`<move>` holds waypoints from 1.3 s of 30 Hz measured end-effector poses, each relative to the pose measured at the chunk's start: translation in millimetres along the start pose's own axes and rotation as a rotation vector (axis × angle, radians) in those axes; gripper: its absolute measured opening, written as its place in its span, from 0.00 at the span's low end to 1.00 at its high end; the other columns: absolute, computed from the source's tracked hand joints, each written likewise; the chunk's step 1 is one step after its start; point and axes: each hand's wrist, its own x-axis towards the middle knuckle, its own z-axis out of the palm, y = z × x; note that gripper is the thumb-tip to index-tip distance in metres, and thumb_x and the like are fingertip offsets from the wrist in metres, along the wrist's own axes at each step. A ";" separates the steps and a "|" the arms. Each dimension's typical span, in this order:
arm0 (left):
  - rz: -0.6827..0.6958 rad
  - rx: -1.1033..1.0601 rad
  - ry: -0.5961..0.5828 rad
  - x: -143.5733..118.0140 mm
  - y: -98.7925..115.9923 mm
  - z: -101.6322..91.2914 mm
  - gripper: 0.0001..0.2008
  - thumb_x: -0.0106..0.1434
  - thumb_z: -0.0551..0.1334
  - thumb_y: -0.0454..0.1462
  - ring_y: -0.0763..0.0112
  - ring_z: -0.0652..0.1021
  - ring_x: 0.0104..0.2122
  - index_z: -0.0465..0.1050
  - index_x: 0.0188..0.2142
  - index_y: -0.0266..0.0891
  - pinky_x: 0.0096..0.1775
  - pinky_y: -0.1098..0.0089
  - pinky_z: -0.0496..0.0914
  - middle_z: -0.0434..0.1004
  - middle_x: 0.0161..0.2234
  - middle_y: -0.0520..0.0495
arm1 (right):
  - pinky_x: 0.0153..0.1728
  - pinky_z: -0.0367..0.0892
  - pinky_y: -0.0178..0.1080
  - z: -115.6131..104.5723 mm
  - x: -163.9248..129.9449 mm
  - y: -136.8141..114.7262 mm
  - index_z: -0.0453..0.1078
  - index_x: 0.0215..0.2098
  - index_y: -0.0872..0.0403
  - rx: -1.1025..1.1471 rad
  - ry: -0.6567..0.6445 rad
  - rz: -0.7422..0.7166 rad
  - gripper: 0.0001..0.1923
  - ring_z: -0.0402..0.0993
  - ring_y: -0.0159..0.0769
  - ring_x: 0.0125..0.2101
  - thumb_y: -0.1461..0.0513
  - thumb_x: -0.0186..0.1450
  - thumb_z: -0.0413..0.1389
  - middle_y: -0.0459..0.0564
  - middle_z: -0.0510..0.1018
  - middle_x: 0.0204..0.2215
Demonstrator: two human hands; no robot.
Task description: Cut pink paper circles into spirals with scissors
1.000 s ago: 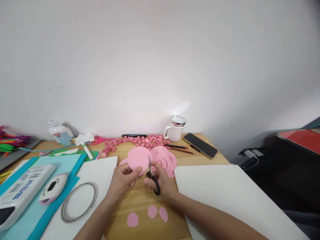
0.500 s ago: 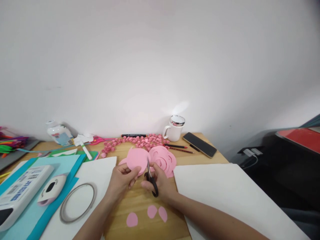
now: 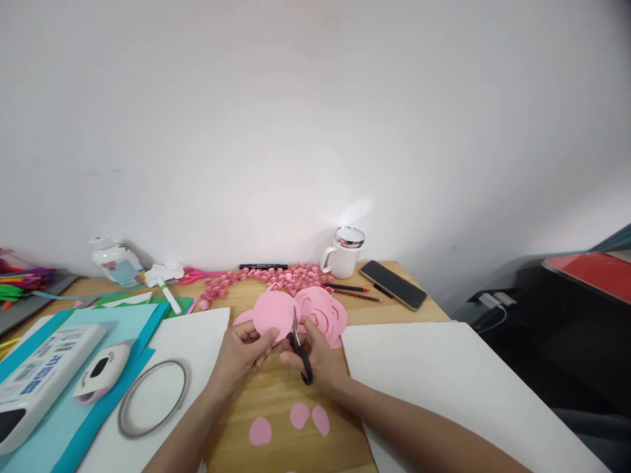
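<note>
On my remote feed from the head camera, the left hand (image 3: pixel 245 349) pinches a round pink paper (image 3: pixel 273 314) between thumb and fingers over the middle of the wooden table (image 3: pixel 280 392), while the right hand (image 3: pixel 318 362) grasps black-handled scissors (image 3: pixel 304 361), their blades at the paper's right edge. Just right of the blades I see layered pink cutouts (image 3: pixel 325 312), and nearer, small pink pieces (image 3: pixel 260 431) lie on the table. On the far side, pink balls (image 3: pixel 289 279) sit left of a white mug (image 3: pixel 344 259), with a phone (image 3: pixel 394 284) to its right.
</note>
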 end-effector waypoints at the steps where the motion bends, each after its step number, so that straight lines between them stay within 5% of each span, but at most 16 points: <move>1: 0.007 0.000 -0.001 -0.1 -0.2 -0.2 0.16 0.48 0.65 0.43 0.83 0.57 0.11 0.64 0.16 0.35 0.16 0.77 0.48 0.61 0.10 0.58 | 0.20 0.53 0.29 -0.5 0.1 0.6 0.56 0.38 0.51 -0.003 0.001 -0.004 0.28 0.56 0.26 0.20 0.56 0.46 0.66 0.38 0.64 0.21; 13: 0.035 -0.033 0.017 1.6 -1.6 -1.4 0.16 0.49 0.65 0.41 0.83 0.56 0.12 0.63 0.15 0.36 0.18 0.76 0.49 0.56 0.08 0.60 | 0.14 0.51 0.27 -0.9 0.4 5.2 0.56 0.36 0.51 -0.122 0.064 0.058 0.21 0.56 0.24 0.14 0.57 0.50 0.62 0.35 0.64 0.17; 23: -0.005 -0.165 -0.069 -0.7 3.3 2.2 0.13 0.52 0.64 0.45 0.79 0.65 0.11 0.67 0.23 0.36 0.13 0.77 0.56 0.71 0.16 0.54 | 0.11 0.50 0.26 -0.1 2.6 12.9 0.56 0.39 0.52 -0.110 0.056 0.083 0.23 0.55 0.23 0.11 0.58 0.49 0.61 0.34 0.65 0.14; 30: 0.035 -0.088 -0.002 0.3 0.3 1.1 0.16 0.51 0.65 0.42 0.83 0.58 0.11 0.65 0.15 0.35 0.16 0.78 0.51 0.59 0.08 0.58 | 0.13 0.53 0.27 -4.5 0.2 15.0 0.56 0.41 0.52 -0.120 0.011 0.069 0.24 0.58 0.25 0.13 0.56 0.51 0.62 0.34 0.64 0.15; 39: -0.015 0.019 -0.037 1.0 1.8 -1.5 0.16 0.47 0.66 0.42 0.83 0.57 0.11 0.65 0.14 0.35 0.16 0.77 0.48 0.59 0.08 0.59 | 0.21 0.57 0.30 0.8 0.2 1.1 0.57 0.36 0.52 -0.024 0.038 -0.018 0.26 0.61 0.28 0.22 0.57 0.47 0.66 0.39 0.67 0.22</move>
